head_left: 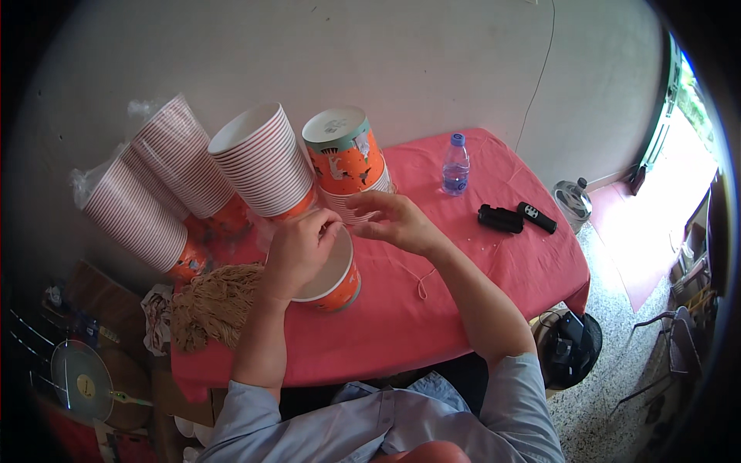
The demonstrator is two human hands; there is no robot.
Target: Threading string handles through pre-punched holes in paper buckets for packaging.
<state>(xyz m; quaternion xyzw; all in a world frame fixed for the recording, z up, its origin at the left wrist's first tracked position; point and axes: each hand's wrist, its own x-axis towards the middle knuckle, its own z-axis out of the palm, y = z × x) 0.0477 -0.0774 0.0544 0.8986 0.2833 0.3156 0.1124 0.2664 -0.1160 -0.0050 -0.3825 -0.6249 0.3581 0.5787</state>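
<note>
A single orange paper bucket (343, 289) with a white inside stands on the table in front of me. My left hand (305, 243) is over its rim, thumb and fingers pinched together; what they hold, if anything, is too small to make out. Just to the right, my right hand (394, 221) hovers above the bucket's far side, fingers curled but apart and nothing seen in them. Behind it rises a bucket stack topped by an upside-down orange and green bucket (347, 166). A thin looped string (422, 287) lies on the cloth below my right forearm.
Tall nested bucket stacks (258, 166) lean at the back left, some in clear plastic (181, 154). A tan bundle of cords (220, 305) lies at the left edge of the red tablecloth (417, 332). A water bottle (455, 166) and black objects (502, 219) are at the right.
</note>
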